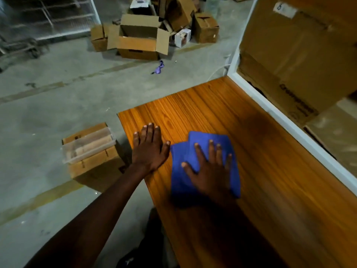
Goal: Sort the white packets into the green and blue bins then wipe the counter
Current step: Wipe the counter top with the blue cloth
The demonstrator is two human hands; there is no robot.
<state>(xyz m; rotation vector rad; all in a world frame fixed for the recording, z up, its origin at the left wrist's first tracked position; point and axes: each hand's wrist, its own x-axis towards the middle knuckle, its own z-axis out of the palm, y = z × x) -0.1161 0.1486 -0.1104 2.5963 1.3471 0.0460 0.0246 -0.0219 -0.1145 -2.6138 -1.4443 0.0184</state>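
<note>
Right hand (209,169) flat on cloth (180,182) (blue), counter (270,171)

Your only camera sits on your head and looks forward and down, close over the counter (222,117); the floor (58,105) fills the 9 to 12 o'clock side.

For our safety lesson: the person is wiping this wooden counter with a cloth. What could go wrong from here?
1. The left hand lies flat near the counter edge; leaning harder, it might slip off.
2. The blue cloth is folded unevenly under the right hand, so it may bunch and miss strips.
</note>
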